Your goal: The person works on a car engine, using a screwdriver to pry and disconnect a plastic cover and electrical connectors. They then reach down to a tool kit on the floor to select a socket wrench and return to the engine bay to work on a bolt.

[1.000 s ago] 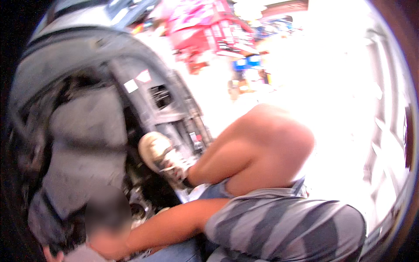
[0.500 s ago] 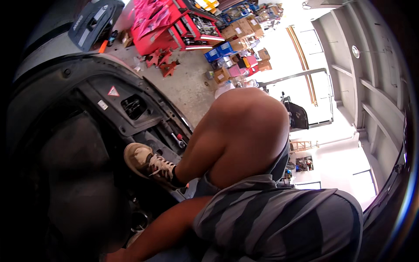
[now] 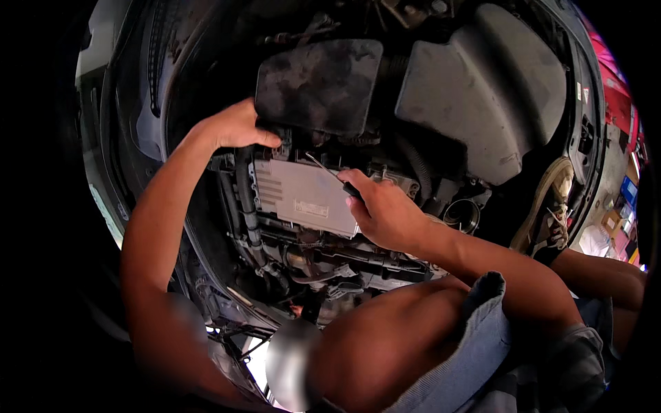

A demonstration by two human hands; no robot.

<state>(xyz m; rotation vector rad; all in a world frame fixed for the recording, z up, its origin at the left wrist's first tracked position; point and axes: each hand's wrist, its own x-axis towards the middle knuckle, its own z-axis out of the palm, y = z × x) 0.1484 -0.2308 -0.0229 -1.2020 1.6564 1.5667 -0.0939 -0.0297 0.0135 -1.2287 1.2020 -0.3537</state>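
Your right hand (image 3: 389,212) grips a slim tool (image 3: 350,188), apparently positioning it over the silver box (image 3: 303,193); your left hand's (image 3: 234,129) hold is unclear; next needs steady aim.

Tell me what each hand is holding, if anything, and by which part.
Right hand: a thin-shafted tool, by its dark handle. Left hand: cannot tell; most fingers are hidden beside the dark cover.

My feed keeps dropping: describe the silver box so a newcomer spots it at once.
Start at the big grey moulded cover at upper right, then go left to the smaller dark cover. Just below it lies the silver box, partly behind the right hand. Its flat, pale, labelled face sets it apart from the dark hose on its left.
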